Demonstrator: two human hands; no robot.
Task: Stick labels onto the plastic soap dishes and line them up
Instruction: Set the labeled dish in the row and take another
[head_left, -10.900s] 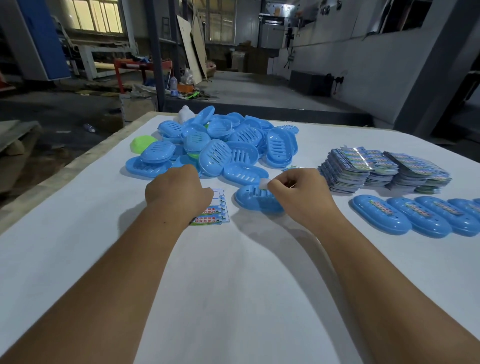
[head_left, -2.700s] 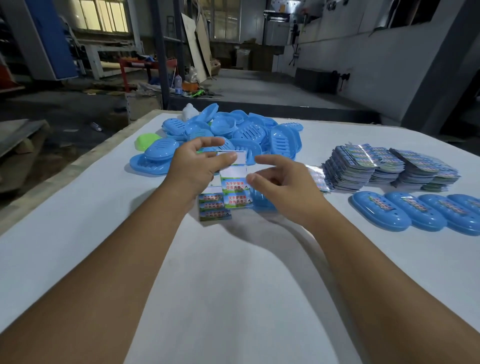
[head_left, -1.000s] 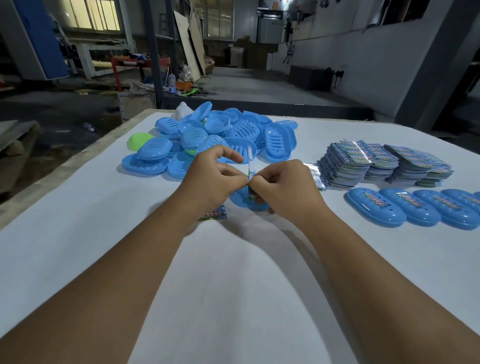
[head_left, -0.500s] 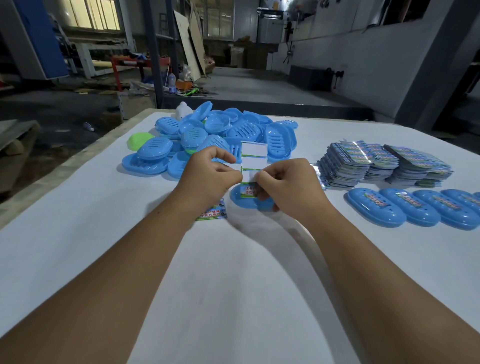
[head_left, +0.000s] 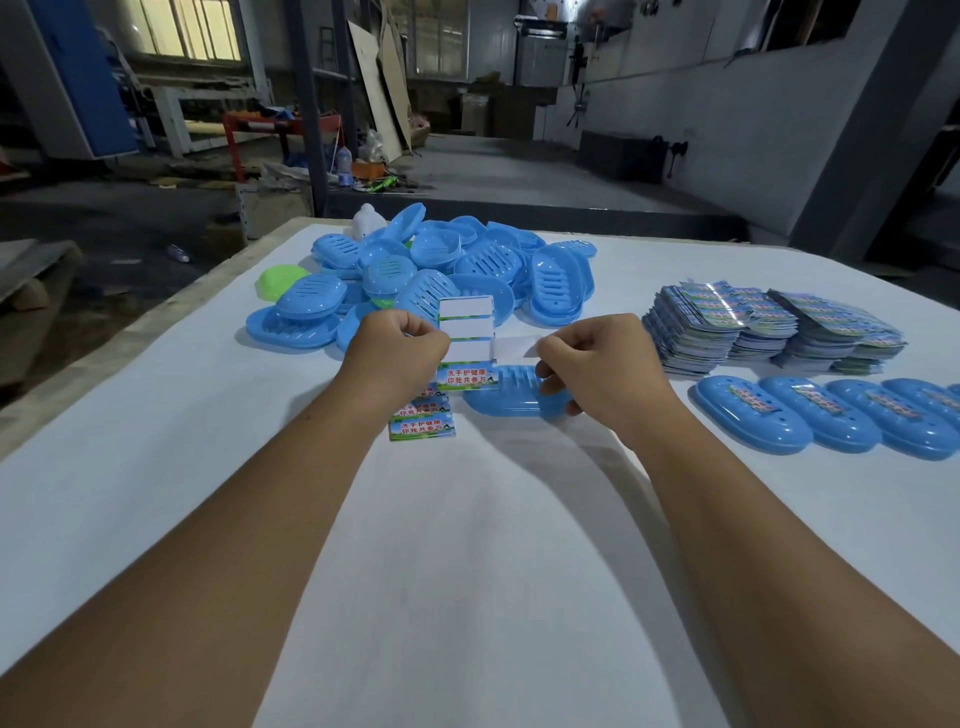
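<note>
My right hand (head_left: 597, 364) pinches a peeled label (head_left: 514, 345); left hand (head_left: 395, 345) grips the label sheet (head_left: 466, 338); soap dish (head_left: 511, 400) lies directly below, long axis left-right

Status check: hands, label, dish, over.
Left hand holds label sheet; right hand pinches peeled white label. Blue plastic soap dish unlabelled below. Nothing in the way.

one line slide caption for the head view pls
Hands peel a label from its sheet above a blue soap dish.
</note>
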